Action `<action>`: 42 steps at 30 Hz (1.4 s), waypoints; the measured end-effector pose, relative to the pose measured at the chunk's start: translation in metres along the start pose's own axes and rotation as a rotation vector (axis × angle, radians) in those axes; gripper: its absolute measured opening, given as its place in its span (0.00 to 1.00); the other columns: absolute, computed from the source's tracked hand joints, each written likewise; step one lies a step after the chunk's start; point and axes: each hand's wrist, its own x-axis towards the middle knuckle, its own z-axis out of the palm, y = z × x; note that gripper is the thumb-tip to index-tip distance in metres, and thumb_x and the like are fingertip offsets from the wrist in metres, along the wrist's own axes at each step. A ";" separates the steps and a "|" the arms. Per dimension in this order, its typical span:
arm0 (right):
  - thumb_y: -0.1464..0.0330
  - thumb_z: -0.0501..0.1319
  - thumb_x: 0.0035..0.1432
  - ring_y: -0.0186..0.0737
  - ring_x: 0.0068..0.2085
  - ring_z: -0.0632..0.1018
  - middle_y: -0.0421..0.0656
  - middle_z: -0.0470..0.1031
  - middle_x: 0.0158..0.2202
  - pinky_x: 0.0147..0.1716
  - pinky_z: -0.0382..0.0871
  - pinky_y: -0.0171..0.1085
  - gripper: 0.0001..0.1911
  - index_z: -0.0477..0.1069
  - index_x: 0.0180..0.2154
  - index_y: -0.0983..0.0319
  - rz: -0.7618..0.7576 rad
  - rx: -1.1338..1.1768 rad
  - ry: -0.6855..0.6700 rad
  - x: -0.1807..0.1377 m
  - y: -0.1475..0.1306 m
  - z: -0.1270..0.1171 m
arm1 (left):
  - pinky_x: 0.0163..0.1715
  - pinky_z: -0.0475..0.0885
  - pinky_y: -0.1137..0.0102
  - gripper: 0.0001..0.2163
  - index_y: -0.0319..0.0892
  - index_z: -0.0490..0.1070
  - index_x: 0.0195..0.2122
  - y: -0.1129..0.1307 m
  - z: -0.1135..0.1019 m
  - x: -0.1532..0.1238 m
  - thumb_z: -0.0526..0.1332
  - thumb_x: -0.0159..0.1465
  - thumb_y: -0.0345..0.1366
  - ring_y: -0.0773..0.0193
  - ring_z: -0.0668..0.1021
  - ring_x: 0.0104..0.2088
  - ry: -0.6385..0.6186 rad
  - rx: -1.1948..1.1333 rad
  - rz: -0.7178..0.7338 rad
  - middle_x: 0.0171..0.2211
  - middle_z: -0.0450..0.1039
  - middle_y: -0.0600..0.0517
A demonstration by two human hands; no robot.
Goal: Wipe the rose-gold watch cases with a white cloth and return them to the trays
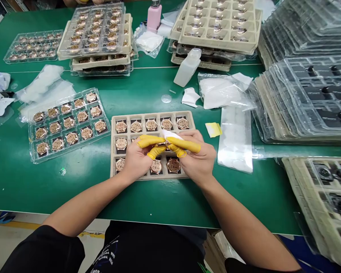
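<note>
Yellow finger cots cover the thumb and a finger of my left hand (pixel 142 153) and my right hand (pixel 197 155). Between them, above the beige tray (pixel 112 131), both hands pinch a watch case (pixel 161 143) seen edge-on. A white wiping cloth (pixel 170 135) is also in my right hand, against the case. Rose-gold watch cases with printed backs facing up, such as this watch case (pixel 156 166), fill the tray's compartments that I can see; my hands hide some. Left of it lies a clear plastic tray (pixel 70 129) of similar cases.
Stacked trays of watch parts (pixel 96 34) and more stacked trays (pixel 218 26) stand at the back, near a pink bottle (pixel 154 17). A white squeeze bottle (pixel 187 67) leans mid-table. Tall piles of clear trays (pixel 309 98) crowd the right. A yellow-white cloth piece (pixel 213 129) lies near my right hand.
</note>
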 end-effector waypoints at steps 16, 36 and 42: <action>0.71 0.65 0.60 0.44 0.48 0.81 0.39 0.84 0.44 0.47 0.76 0.48 0.14 0.82 0.44 0.48 0.036 0.054 -0.056 0.004 -0.002 -0.008 | 0.46 0.80 0.65 0.09 0.45 0.83 0.38 -0.004 -0.001 0.006 0.74 0.56 0.37 0.61 0.83 0.41 0.036 -0.082 -0.072 0.39 0.82 0.49; 0.65 0.69 0.55 0.43 0.37 0.84 0.40 0.85 0.37 0.37 0.80 0.42 0.08 0.84 0.39 0.53 0.180 0.010 0.110 -0.008 -0.003 0.007 | 0.48 0.83 0.60 0.14 0.41 0.83 0.36 0.008 0.001 0.002 0.78 0.50 0.41 0.57 0.85 0.40 0.025 -0.172 -0.211 0.39 0.84 0.48; 0.63 0.70 0.55 0.44 0.35 0.83 0.40 0.84 0.34 0.36 0.79 0.44 0.06 0.84 0.35 0.54 0.241 -0.077 0.273 0.006 0.005 -0.010 | 0.44 0.83 0.61 0.17 0.40 0.79 0.39 0.008 -0.002 0.006 0.77 0.50 0.39 0.58 0.85 0.39 0.007 -0.206 -0.341 0.38 0.83 0.47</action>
